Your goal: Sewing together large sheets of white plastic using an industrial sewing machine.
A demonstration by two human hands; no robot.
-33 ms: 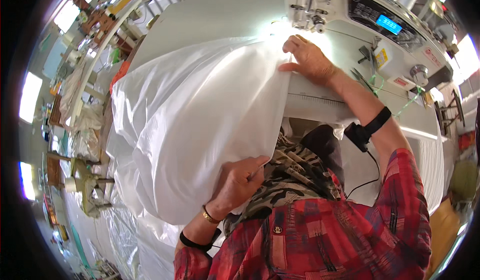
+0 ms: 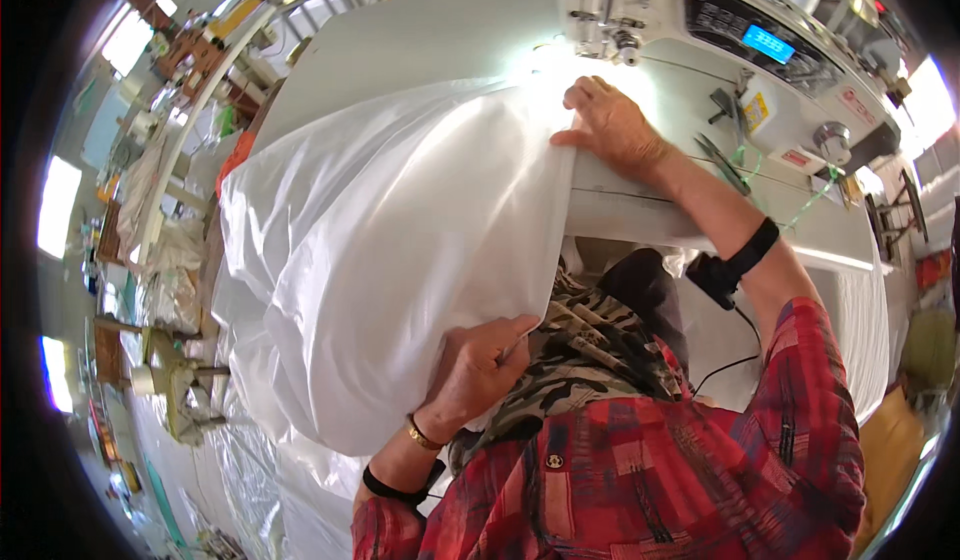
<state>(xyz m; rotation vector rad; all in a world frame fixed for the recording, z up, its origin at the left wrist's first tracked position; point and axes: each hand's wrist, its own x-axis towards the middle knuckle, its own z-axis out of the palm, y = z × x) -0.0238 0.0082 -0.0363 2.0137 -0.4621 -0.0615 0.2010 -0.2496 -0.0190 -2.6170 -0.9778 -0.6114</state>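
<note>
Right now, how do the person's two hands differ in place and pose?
Place: the right hand is up by the lit area under the sewing machine; the left hand is down near the lap.
Pose: the right hand has its thumb apart from its curved fingers; the left hand is closed at the cloth's edge.
Wrist: the left hand's has a bracelet; the right hand's is bare.
Shared: both are at the white cloth.

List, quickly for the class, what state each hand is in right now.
Left hand: closed, holding the edge of the white fabric.
Right hand: open, thumb and fingers parted, at the fabric's edge.
</note>
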